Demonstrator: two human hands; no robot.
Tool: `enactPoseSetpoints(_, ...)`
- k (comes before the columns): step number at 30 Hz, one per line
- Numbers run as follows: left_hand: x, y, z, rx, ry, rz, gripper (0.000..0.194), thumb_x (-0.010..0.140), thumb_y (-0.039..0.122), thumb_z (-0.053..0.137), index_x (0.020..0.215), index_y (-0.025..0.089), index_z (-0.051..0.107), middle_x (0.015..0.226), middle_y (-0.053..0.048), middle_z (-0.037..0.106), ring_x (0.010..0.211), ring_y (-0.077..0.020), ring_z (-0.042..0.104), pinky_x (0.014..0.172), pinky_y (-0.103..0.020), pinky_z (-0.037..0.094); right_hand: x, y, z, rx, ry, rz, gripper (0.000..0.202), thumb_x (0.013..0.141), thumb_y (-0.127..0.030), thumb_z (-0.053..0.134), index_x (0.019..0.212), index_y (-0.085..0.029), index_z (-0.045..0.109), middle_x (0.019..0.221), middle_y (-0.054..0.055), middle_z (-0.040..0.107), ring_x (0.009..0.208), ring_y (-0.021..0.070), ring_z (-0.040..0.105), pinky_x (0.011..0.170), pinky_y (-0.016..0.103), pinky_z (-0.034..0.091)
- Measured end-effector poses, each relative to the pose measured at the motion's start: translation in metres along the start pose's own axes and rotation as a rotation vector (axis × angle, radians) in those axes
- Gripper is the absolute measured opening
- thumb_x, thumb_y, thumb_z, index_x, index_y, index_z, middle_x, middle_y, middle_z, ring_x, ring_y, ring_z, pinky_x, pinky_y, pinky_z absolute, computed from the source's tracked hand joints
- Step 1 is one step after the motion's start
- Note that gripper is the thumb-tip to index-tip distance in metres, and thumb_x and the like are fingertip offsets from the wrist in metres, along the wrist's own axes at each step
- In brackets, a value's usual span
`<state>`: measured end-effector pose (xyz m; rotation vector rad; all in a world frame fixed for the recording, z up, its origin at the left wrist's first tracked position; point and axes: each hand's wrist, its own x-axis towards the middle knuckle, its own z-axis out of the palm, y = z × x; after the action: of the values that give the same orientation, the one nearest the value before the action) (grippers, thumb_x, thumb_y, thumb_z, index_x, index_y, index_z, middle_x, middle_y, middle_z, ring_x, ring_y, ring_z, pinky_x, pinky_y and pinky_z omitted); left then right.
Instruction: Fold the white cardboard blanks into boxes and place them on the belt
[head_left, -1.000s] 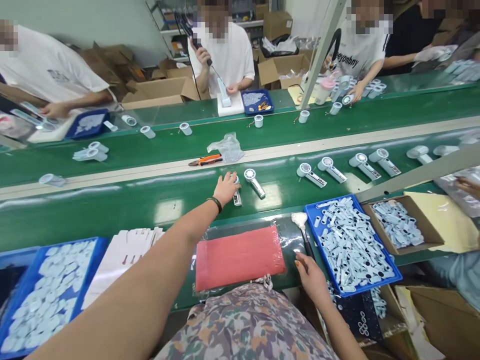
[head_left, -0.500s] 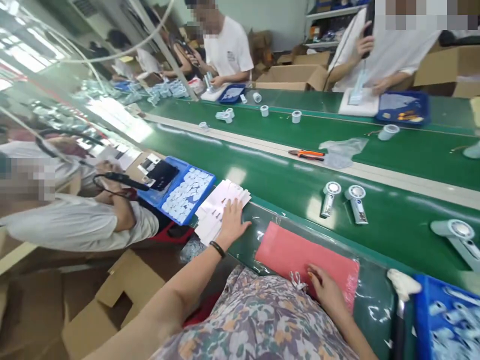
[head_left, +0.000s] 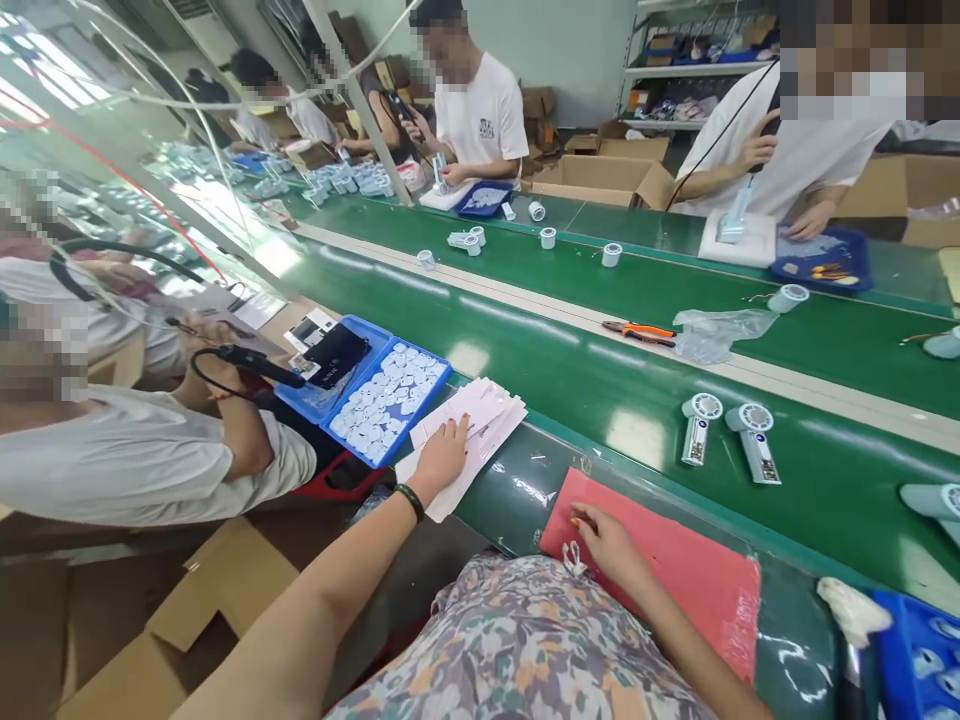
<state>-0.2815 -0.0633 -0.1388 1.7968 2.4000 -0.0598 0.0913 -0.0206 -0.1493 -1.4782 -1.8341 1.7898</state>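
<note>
My left hand point(head_left: 444, 455) lies on a loose stack of white paper sheets point(head_left: 491, 430), palm down with the fingers stretched over the top sheet. A dark bracelet circles that wrist. Over a red mat point(head_left: 675, 560) in front of me, my right hand point(head_left: 606, 540) is curled, thumb and fingertips drawn together. A tiny yellowish spot shows at its fingertips; what it is, I cannot make out. A white string point(head_left: 574, 560) hangs beside this hand at the mat's near edge. Two handheld fans point(head_left: 699, 428) point(head_left: 754, 440) lie on the green belt beyond the mat.
A blue tray point(head_left: 390, 400) of small pale parts adjoins the papers. Orange-handled pliers point(head_left: 641, 332) and a plastic bag point(head_left: 720, 332) lie along the belt's pale strip. At right are a dark-handled tool with a whitish head point(head_left: 853, 612) and another blue tray point(head_left: 911, 640). Co-workers sit left and opposite.
The view has shifted, so most things sit further right and lower. My left hand's fingers, spread before, are closer together on the papers. My right hand has moved further over the mat, toward its left side.
</note>
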Motion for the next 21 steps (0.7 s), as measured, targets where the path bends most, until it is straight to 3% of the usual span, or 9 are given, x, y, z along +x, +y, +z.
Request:
enactPoseSetpoints(2,-0.001,-0.002,-0.003,-0.014,0.059,0.117,0.064,0.092,0.007,0.048,0.155,0.015,0.047,0.145,-0.023,0.061,0.137,-0.0346,0.058,0.114,-0.052,0.049,0.014,-0.019,0.010,0.222,0.005,0.040,0.046,0.089,-0.048,0.063,0.125,-0.021,0.072,0.123,0.013,0.078,0.109,0.0285,0.076,0.104,0.047,0.056)
enactPoseSetpoints(5,-0.005,0.002,-0.010,-0.052,0.178,0.288,0.065,0.092,0.002,0.043,0.154,0.021,0.050,0.150,-0.017,0.059,0.141,-0.0309,0.055,0.119,-0.054,0.047,0.034,-0.054,0.022,0.585,0.036,0.125,0.070,0.082,-0.058,0.075,0.142,-0.025,0.060,0.125,0.013,0.076,0.103,0.0278,0.077,0.094,0.047,0.061)
enactPoseSetpoints(7,-0.009,0.012,-0.012,-0.105,0.320,0.435,0.064,0.095,0.002,0.039,0.155,0.024,0.049,0.151,-0.016,0.059,0.144,-0.0299,0.053,0.118,-0.054,0.049,0.042,-0.076,0.026,0.775,0.026,0.153,0.082,0.080,-0.057,0.080,0.150,-0.028,0.051,0.131,0.013,0.073,0.104,0.0267,0.078,0.088,0.043,0.063)
enactPoseSetpoints(10,-0.018,0.034,-0.014,-0.173,0.501,0.611,0.063,0.099,0.003,0.036,0.157,0.026,0.045,0.150,-0.014,0.061,0.145,-0.0284,0.053,0.114,-0.051,0.053,0.040,-0.098,0.024,0.947,-0.010,0.122,0.077,0.083,-0.047,0.080,0.151,-0.029,0.048,0.131,0.010,0.072,0.099,0.0239,0.080,0.085,0.038,0.064)
enactPoseSetpoints(14,-0.030,0.064,-0.015,-0.182,0.502,0.701,0.062,0.101,0.002,0.034,0.157,0.025,0.046,0.146,-0.013,0.065,0.143,-0.0258,0.056,0.113,-0.048,0.053,0.019,-0.102,0.011,0.982,0.043,0.122,0.058,0.083,-0.030,0.073,0.139,-0.029,0.056,0.117,0.005,0.076,0.089,0.0213,0.081,0.076,0.032,0.064)
enactPoseSetpoints(17,-0.036,0.082,-0.017,-0.181,0.486,0.752,0.060,0.101,0.003,0.035,0.155,0.024,0.048,0.144,-0.013,0.067,0.142,-0.0249,0.057,0.116,-0.048,0.051,0.000,-0.095,-0.003,1.019,-0.007,0.183,0.048,0.079,-0.021,0.064,0.126,-0.027,0.060,0.112,0.004,0.079,0.088,0.0211,0.081,0.077,0.033,0.064)
enactPoseSetpoints(21,-0.047,0.109,-0.020,-0.149,0.509,0.814,0.055,0.100,0.004,0.041,0.151,0.023,0.053,0.143,-0.012,0.068,0.142,-0.0255,0.058,0.122,-0.051,0.043,-0.020,-0.082,-0.021,1.081,-0.037,0.190,0.037,0.077,-0.024,0.063,0.113,-0.025,0.059,0.106,0.004,0.080,0.086,0.0206,0.081,0.082,0.036,0.064)
